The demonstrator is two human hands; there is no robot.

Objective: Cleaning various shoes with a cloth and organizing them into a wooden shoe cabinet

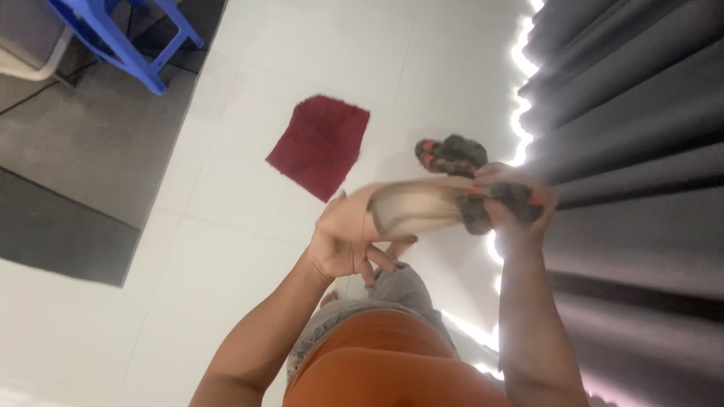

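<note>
I hold a blurred slipper (415, 205) with a beige sole and a dark fuzzy strap flecked with red, roughly level in front of me. My left hand (343, 237) cups its heel end from below, fingers curled under it. My right hand (520, 207) grips the fuzzy strap at the toe end. A second dark fuzzy piece with red flecks (451, 154), likely the matching slipper, shows just beyond my right hand; I cannot tell whether it lies on the floor or hangs from my hand.
The white tiled floor (249, 249) carries a small dark red mat (320, 143). A grey rug (83, 151) and a blue stool (128, 38) are at the upper left. A dark grey curtain (641, 113) fills the right, with a glowing light strip (520, 98) along its edge.
</note>
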